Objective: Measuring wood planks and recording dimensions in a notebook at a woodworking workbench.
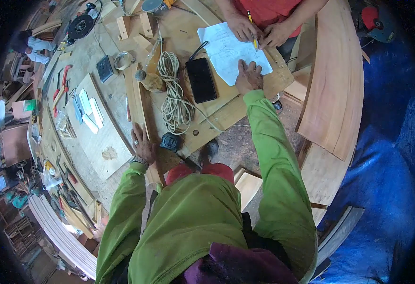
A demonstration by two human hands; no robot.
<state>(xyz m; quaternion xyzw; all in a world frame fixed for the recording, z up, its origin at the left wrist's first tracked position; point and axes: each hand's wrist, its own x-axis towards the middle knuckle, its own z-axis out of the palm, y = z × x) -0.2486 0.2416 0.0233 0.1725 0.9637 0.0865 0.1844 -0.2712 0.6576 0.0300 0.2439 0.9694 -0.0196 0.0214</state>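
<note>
My right hand [248,76] rests flat on a white sheet of paper [226,49] with line drawings, lying on the wooden workbench [188,38]. My left hand [143,144] lies open on the bench's near edge, beside a wooden strip [135,99] and close to a black tape measure [171,141]. Across the bench a person in a red shirt has both hands [259,31] on the same sheet, holding a yellow pencil [252,28]. A black phone [201,79] lies just left of the paper.
A coil of pale rope [174,90] lies by the phone. Red-handled pliers [63,83], small white blocks [90,111] and many tools lie on the left benches. Curved wooden boards [337,80] stand on the right over a blue tarp [387,156].
</note>
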